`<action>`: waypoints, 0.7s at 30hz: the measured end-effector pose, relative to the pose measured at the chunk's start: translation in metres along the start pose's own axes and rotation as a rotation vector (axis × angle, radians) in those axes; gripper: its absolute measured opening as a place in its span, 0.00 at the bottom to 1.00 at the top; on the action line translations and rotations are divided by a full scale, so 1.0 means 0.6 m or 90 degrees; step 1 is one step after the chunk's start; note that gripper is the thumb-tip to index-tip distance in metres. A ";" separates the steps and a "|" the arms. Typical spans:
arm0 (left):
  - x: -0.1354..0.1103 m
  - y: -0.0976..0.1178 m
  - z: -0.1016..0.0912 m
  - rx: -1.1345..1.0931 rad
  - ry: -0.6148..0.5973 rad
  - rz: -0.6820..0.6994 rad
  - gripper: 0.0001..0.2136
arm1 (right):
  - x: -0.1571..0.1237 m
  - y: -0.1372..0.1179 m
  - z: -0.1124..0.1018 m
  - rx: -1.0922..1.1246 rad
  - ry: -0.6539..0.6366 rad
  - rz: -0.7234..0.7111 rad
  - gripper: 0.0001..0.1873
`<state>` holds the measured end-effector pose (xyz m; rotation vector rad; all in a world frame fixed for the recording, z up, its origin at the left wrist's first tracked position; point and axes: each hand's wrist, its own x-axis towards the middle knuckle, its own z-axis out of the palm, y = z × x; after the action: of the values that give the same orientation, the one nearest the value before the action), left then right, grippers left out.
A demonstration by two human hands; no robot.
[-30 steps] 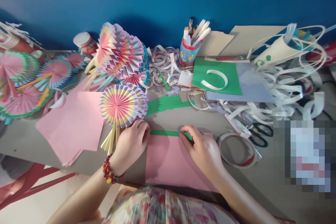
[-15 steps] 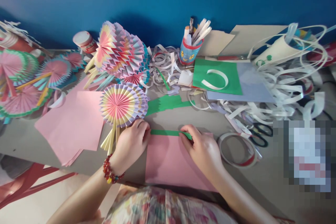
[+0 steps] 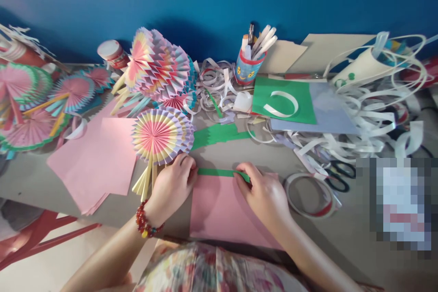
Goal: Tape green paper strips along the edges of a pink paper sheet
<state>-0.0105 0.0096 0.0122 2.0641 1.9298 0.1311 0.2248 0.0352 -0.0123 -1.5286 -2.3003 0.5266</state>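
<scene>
A narrow green paper strip (image 3: 217, 172) is held nearly straight along the far edge of a flat pink paper sheet (image 3: 219, 210), which is laid on the grey table (image 3: 51, 182) in front of the person. Its left end is grasped by the curled fingers of the left hand (image 3: 173, 185), with the thumb brought against the index finger; the exact contact is hidden. Its right end is pinched between the thumb and bent fingers of the right hand (image 3: 267, 191), and a short length is seen slightly raised there. Neither hand is released.

Almost nothing is changed over the last second: only a slight shift of the view is noticed, while both grips and the strip are kept in the same place against the sheet. From this, the strip is judged to be held steady at the edge rather than carried across it.

A round pleated paper fan in pink, yellow and lilac (image 3: 153, 137) is placed just beyond the left hand, close to a jagged green paper piece (image 3: 215, 136). A white ring-shaped roll of tape (image 3: 289, 191) is left lying just beside the right hand.
</scene>
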 end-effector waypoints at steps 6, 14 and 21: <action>-0.007 0.000 0.001 -0.046 0.021 -0.002 0.05 | -0.001 0.000 -0.001 0.009 -0.010 0.002 0.05; -0.038 0.019 0.003 -0.042 0.080 0.260 0.15 | 0.001 -0.003 -0.007 0.032 -0.039 0.009 0.07; -0.043 0.024 0.031 0.111 -0.043 0.337 0.20 | 0.000 -0.004 -0.002 0.015 -0.033 0.004 0.04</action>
<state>0.0064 -0.0197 0.0024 2.6158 1.3550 0.0081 0.2233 0.0345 -0.0099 -1.5295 -2.3197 0.5997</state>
